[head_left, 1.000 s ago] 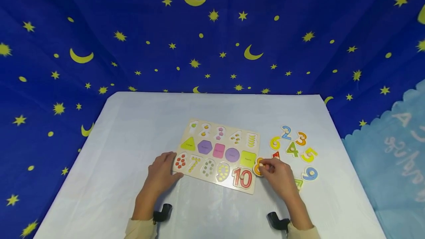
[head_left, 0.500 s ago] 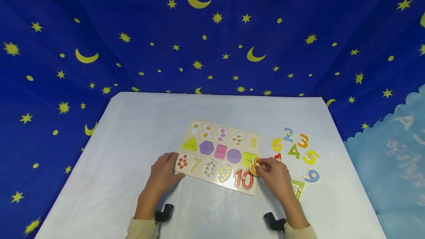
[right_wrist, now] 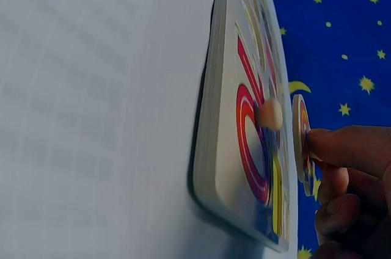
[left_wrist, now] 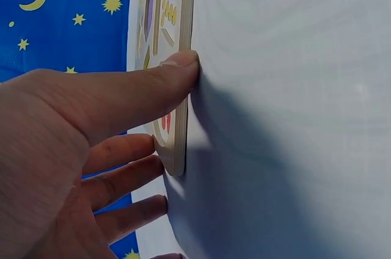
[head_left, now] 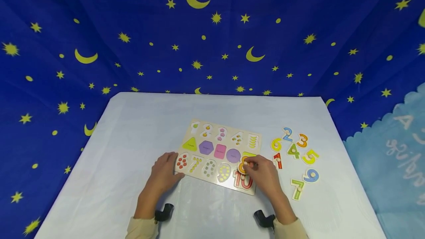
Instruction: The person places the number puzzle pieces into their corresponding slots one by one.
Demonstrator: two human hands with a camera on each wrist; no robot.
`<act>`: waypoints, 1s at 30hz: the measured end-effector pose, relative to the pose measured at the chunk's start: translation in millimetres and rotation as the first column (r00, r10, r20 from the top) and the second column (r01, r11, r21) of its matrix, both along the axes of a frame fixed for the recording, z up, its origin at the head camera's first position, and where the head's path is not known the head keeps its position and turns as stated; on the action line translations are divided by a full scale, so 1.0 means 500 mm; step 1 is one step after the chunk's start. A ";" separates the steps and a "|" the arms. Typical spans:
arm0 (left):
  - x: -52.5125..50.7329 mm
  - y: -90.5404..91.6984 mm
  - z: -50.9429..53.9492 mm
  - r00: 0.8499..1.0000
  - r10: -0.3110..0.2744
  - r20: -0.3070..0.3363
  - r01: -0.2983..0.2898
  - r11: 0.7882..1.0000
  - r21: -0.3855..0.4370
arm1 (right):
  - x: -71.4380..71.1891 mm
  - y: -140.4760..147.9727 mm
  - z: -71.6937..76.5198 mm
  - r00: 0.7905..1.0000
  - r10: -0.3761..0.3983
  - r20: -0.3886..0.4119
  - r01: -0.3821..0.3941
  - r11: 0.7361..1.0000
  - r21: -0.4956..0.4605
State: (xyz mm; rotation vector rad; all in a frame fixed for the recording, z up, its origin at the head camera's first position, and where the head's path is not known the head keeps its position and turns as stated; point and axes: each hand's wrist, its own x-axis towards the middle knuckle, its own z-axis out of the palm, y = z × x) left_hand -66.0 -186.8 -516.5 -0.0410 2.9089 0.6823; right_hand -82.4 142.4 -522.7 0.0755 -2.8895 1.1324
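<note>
My right hand pinches an orange number 8 puzzle piece by its knob. The piece hangs tilted above the right part of the wooden puzzle board, apart from it in the right wrist view. Below it, a red number 10 piece with a wooden knob lies in its slot. At the board's near left corner rests my left hand. Its nearly straight thumb touches the near edge, while the fingers lie at the left edge. The number slots other than the 10 show printed fruit pictures.
Loose number pieces lie right of the board on the white table: 2, 3, 6, 4, 5, 1, 9 and 7. A blue starry cloth hangs behind.
My right hand has carried the 8 piece leftward from beside the board to over its right part. The 1 and 7 pieces are now uncovered. The left hand keeps its place on the board.
</note>
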 end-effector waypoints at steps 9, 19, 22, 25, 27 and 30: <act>0.002 -0.001 0.000 1.000 0.001 0.012 -0.001 1.000 -0.002 | -0.001 -0.030 -0.002 0.999 0.022 0.028 -0.021 1.000 -0.022; -0.003 -0.002 -0.005 1.000 -0.012 0.011 0.012 1.000 -0.006 | -0.011 -0.063 -0.011 0.998 0.055 0.006 -0.055 0.997 -0.056; -0.003 -0.003 -0.007 1.000 -0.019 0.007 0.019 1.000 -0.010 | -0.012 -0.072 -0.012 0.998 0.067 0.005 -0.067 0.996 -0.060; -0.002 -0.003 -0.006 1.000 -0.016 0.008 0.016 1.000 -0.010 | -0.013 -0.082 -0.011 0.996 0.090 0.004 -0.089 0.994 -0.057; -0.001 -0.003 -0.006 1.000 -0.011 0.013 0.011 1.000 -0.007 | -0.014 -0.090 -0.009 0.995 0.104 0.002 -0.103 0.993 -0.054; -0.001 -0.002 -0.004 1.000 -0.005 0.021 0.005 1.000 -0.004 | -0.018 -0.105 -0.002 0.991 0.135 -0.017 -0.136 0.990 -0.045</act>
